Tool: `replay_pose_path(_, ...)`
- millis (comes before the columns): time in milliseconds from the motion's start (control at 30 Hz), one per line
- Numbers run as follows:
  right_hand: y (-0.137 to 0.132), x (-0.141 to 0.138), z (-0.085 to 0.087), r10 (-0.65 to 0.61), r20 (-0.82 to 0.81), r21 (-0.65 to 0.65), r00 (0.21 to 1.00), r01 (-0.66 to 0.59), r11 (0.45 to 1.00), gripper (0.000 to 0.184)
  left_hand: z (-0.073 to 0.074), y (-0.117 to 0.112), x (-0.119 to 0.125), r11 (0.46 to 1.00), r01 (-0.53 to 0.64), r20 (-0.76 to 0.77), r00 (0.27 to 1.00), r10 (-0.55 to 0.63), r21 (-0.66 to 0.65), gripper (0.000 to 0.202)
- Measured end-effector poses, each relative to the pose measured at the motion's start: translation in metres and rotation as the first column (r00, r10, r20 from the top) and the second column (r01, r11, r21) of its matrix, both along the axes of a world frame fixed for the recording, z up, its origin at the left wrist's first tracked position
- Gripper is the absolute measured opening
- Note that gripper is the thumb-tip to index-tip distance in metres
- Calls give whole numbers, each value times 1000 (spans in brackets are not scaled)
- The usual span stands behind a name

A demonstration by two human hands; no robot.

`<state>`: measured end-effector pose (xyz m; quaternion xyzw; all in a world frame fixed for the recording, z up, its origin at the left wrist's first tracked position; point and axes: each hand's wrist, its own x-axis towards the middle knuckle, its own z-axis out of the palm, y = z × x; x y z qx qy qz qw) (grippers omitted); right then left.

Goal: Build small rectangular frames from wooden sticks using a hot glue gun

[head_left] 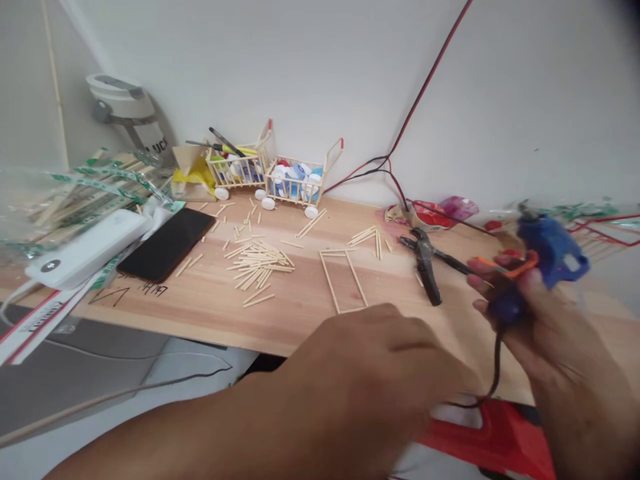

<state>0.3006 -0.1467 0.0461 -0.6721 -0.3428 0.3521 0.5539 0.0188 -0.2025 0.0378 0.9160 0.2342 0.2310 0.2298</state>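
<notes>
My right hand [535,320] is closed around the handle of a blue hot glue gun [550,247] with an orange trigger. A dark cord hangs from the bottom of the handle. Blurred by motion, my left hand [385,360] reaches across to the right at the table's front edge, back upward; its fingers are hidden. Just beyond it lies a flat rectangular frame of thin wooden sticks [327,273]. Black-handled pliers [425,267] rest between that frame and the glue gun. A pile of short cut sticks [260,263] is on the table [295,320].
Two miniature stick carts [237,170] with white wheels stand by the wall, filled with small items. At left are a black phone [167,243], a white power bank [90,247], bagged sticks and a tumbler [127,113]. A red object [495,433] is below the table edge.
</notes>
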Motion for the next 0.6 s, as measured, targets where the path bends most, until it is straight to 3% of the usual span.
replay_pose_path(67, 13, -6, -3, 118, -60, 41, 991, -115, 993, 28, 10, 43, 13, 997, 6, -66, 998, -2, 71, 28)
replay_pose_path(133, 26, -10, -9, 214, -126, 92, 969, -203, 975, 36, 5, 66, 23, 989, -39, -144, 988, 59, 140, 23)
replay_pose_path(333, 54, -18, -23, 338, -162, 116, 927, -322, 939, 35, -37, 76, 37, 968, -67, -269, 954, 134, 243, 14)
replay_pose_path(467, 59, -20, -23, 404, -239, 53, 883, -403, 914, 35, -46, 88, 39, 974, -31, -300, 949, 100, 226, 19)
replay_pose_path(600, 63, -22, -25, 517, -325, 27, 792, -539, 842, 36, -49, 94, 36, 980, -9, -294, 953, 69, 200, 22)
